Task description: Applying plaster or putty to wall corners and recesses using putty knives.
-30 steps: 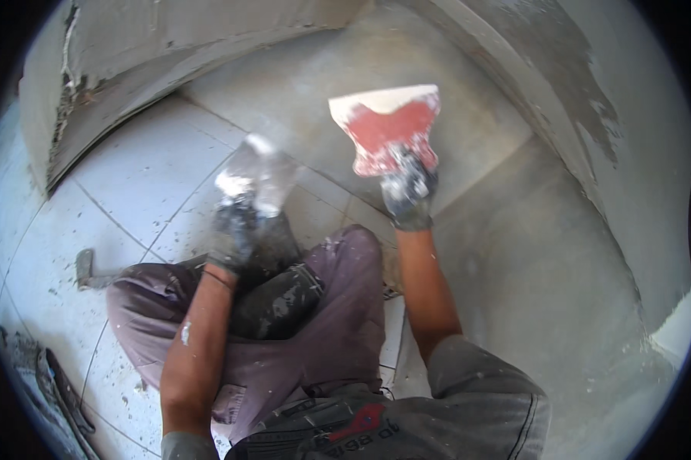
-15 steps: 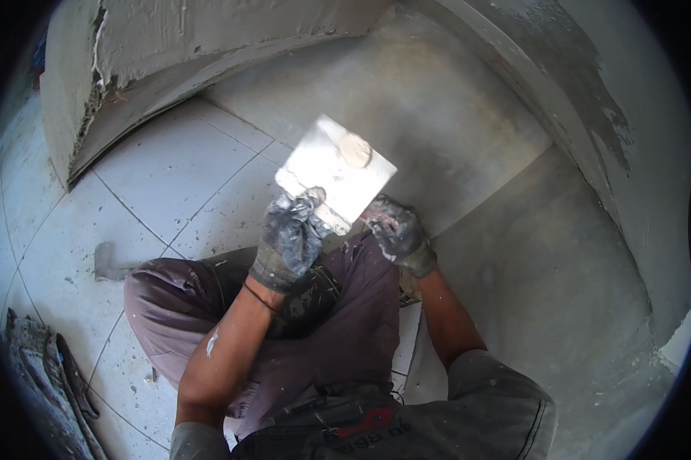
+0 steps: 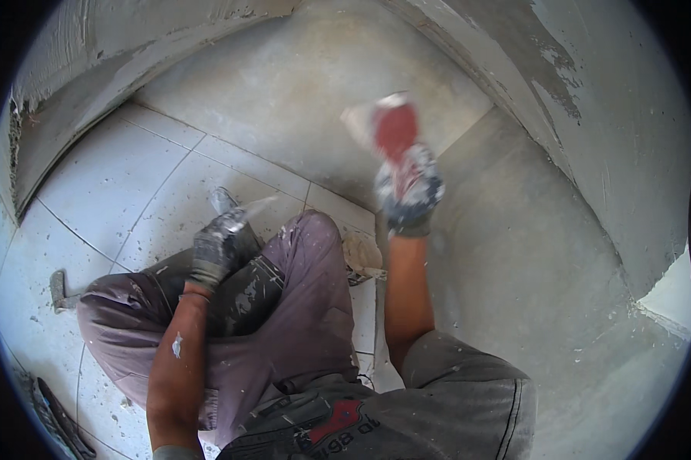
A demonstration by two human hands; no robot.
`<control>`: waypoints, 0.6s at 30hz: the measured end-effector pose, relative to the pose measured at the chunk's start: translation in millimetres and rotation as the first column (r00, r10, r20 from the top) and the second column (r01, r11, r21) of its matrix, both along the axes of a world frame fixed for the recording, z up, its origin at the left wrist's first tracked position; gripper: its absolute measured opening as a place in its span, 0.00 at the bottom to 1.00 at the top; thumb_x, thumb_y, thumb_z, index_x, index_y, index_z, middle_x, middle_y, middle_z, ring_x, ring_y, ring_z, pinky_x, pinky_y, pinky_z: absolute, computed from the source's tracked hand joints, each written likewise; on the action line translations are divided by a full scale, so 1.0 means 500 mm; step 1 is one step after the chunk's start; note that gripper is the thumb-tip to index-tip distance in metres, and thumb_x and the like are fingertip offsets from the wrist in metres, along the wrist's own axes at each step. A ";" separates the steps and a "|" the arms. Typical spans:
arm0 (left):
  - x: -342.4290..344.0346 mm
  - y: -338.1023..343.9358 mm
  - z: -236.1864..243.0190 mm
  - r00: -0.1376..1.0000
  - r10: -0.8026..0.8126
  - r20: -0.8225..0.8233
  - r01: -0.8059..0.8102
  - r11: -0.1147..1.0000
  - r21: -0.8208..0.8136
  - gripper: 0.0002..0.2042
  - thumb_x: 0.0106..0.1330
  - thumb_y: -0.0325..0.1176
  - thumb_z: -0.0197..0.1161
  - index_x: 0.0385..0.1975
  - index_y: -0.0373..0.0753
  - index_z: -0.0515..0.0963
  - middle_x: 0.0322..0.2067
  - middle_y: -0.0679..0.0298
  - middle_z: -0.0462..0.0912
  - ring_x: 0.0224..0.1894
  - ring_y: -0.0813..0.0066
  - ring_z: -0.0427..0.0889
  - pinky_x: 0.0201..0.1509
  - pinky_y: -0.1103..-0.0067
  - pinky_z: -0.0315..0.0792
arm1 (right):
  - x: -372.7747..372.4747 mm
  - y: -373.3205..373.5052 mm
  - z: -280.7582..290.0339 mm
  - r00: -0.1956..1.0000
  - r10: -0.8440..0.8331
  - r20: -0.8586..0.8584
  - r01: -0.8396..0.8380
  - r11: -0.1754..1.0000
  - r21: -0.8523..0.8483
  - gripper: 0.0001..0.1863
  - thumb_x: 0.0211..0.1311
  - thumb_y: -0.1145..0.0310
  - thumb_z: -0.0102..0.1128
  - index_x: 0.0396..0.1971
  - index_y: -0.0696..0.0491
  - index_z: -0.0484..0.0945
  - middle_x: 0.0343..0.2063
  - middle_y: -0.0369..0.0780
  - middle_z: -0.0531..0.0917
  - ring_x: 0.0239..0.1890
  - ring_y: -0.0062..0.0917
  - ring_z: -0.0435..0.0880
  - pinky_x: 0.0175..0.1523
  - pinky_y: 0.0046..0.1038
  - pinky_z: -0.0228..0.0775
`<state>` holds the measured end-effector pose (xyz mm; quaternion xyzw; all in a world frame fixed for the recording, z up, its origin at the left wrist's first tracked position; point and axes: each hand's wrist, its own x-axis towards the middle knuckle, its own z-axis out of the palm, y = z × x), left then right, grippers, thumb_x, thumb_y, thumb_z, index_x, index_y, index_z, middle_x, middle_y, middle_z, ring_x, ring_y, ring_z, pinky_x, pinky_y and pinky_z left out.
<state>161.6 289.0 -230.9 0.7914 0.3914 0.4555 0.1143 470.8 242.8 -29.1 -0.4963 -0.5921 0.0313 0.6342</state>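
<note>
My right hand (image 3: 411, 188), in a grey glove caked with white, is stretched forward over the grey smooth surface. It grips a red-handled putty knife (image 3: 396, 130), blurred by motion, with pale material near its far end. Close above my folded legs, my left hand (image 3: 217, 244) wears a similar stained glove. Its fingers hold a whitish plate (image 3: 255, 207), which now shows almost edge-on, so its face is hidden.
Grey coated surfaces (image 3: 514, 253) spread ahead and to the right, bounded by a curved wall edge (image 3: 545, 146). White tiles (image 3: 100, 192) with specks lie left. A container of pale material (image 3: 363, 255) stands beside my knee; a grey angled piece (image 3: 60, 291) rests by the other leg.
My right hand has moved forward, carrying the putty knife away from the plate. My left hand has lowered leftward and tipped the plate from face-on to nearly edge-on. The view has shifted right.
</note>
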 end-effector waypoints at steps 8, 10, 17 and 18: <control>-0.011 0.076 -0.141 0.895 0.391 0.213 -0.323 0.900 -0.294 0.16 0.66 0.37 0.51 0.49 0.40 0.78 0.41 0.47 0.81 0.43 0.47 0.80 0.47 0.62 0.73 | 0.164 0.097 0.188 0.840 0.496 -0.220 -0.233 0.695 0.680 0.25 0.60 0.74 0.59 0.57 0.56 0.65 0.47 0.40 0.75 0.47 0.27 0.75 0.53 0.32 0.72; -0.018 0.082 -0.152 0.899 0.404 0.170 -0.342 0.889 -0.304 0.16 0.66 0.38 0.51 0.49 0.40 0.78 0.40 0.46 0.81 0.42 0.46 0.80 0.47 0.62 0.73 | 0.165 0.148 0.215 0.964 0.229 -0.134 -0.042 0.630 0.775 0.34 0.56 0.79 0.63 0.62 0.55 0.59 0.50 0.40 0.73 0.42 0.24 0.76 0.47 0.30 0.74; -0.054 0.073 -0.193 0.869 0.486 0.099 -0.431 0.839 -0.333 0.17 0.65 0.38 0.53 0.50 0.41 0.77 0.39 0.45 0.81 0.42 0.44 0.80 0.46 0.61 0.73 | 0.108 0.258 0.270 0.949 0.105 -0.296 0.160 0.647 0.746 0.27 0.59 0.68 0.62 0.58 0.53 0.65 0.46 0.38 0.76 0.37 0.22 0.77 0.36 0.25 0.75; -0.037 0.075 -0.177 0.874 0.471 0.116 -0.414 0.848 -0.330 0.17 0.65 0.38 0.53 0.50 0.41 0.77 0.39 0.45 0.81 0.42 0.44 0.80 0.46 0.61 0.73 | 0.153 0.279 0.302 0.955 0.094 -0.282 0.160 0.637 0.754 0.27 0.59 0.68 0.62 0.58 0.53 0.65 0.46 0.38 0.76 0.37 0.22 0.77 0.36 0.25 0.75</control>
